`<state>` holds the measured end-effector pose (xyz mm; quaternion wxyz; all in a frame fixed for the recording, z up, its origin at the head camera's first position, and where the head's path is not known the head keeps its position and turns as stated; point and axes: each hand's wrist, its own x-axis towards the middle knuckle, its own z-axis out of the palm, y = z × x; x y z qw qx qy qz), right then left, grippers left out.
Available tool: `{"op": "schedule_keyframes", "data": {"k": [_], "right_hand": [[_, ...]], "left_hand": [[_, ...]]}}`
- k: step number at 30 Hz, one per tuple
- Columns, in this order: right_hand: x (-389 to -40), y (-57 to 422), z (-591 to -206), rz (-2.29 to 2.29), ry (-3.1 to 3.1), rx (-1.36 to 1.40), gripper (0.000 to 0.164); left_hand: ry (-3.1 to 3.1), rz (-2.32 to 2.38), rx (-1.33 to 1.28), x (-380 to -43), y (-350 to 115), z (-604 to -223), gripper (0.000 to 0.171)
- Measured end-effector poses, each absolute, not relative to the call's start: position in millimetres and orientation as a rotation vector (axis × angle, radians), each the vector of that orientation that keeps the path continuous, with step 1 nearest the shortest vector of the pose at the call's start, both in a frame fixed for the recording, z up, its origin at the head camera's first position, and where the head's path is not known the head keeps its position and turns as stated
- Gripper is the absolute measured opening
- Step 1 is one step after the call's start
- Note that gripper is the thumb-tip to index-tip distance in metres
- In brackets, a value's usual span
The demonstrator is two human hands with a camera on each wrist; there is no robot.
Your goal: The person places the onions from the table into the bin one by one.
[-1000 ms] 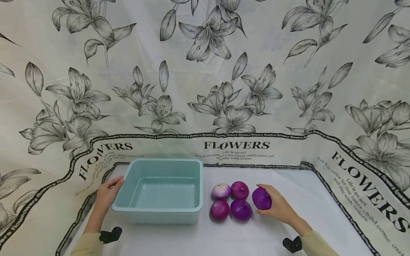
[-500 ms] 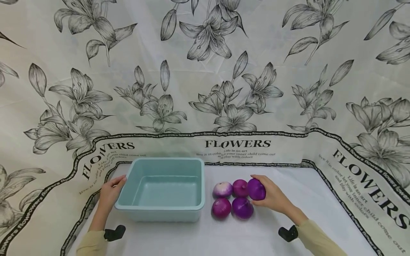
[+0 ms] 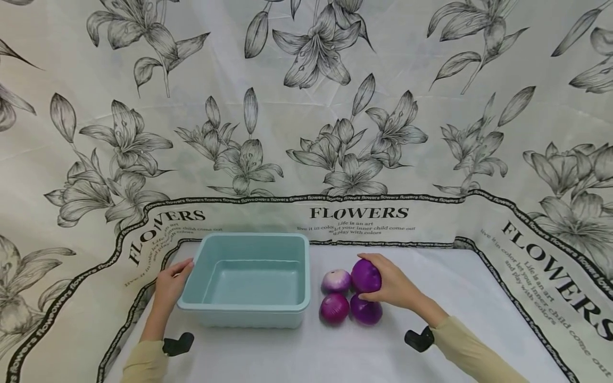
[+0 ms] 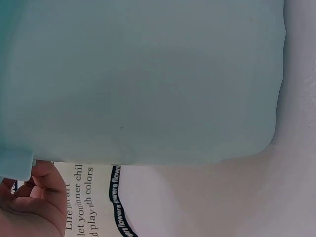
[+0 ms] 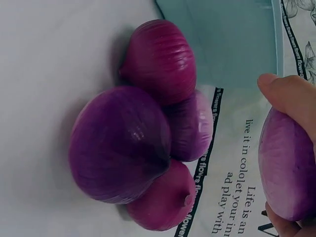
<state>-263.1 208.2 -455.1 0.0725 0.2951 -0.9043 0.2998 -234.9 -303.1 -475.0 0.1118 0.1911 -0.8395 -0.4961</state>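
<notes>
My right hand point(image 3: 396, 284) holds a purple onion point(image 3: 366, 275) by its sides, raised above the onion cluster. In the right wrist view that onion's pale side point(image 5: 284, 163) faces left between thumb and fingers. Below it lie a white-and-purple onion point(image 3: 336, 280), a magenta onion point(image 3: 334, 308) and a dark purple onion point(image 3: 366, 311). Another magenta onion point(image 5: 163, 200) shows in the right wrist view but is hidden by the held one in the head view. My left hand point(image 3: 171, 286) grips the left rim of a light blue plastic basin point(image 3: 244, 307), its fingers curled under the edge in the left wrist view.
A white cloth point(image 3: 345, 356) covers the table. Behind and at both sides hangs a flower-printed curtain point(image 3: 268, 159) with a black lettered border. The basin's inside holds nothing visible. Black straps with wrist cameras point(image 3: 419, 339) sit at both wrists.
The right hand has carried the purple onion leftward and up, from beside the cluster to over its back right onion. The left hand stays on the basin's rim; the head view has shifted slightly.
</notes>
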Motion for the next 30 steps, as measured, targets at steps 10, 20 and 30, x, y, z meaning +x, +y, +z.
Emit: {"op": "schedule_keyframes", "data": {"k": [10,20,30], "right_hand": [[-262,176,-435,0.907,-2.719,0.967,0.092],[-269,140,-417,0.855,-2.758,1.046,0.092],[-275,109,-405,0.809,-2.796,1.146,0.094]], "left_hand": [[-2.469,-1.471,0.57,-236,-304,-478,0.045],[-2.471,-1.525,0.583,-235,-305,-475,0.047],[-2.474,-1.56,0.567,-235,-305,-473,0.047]]}}
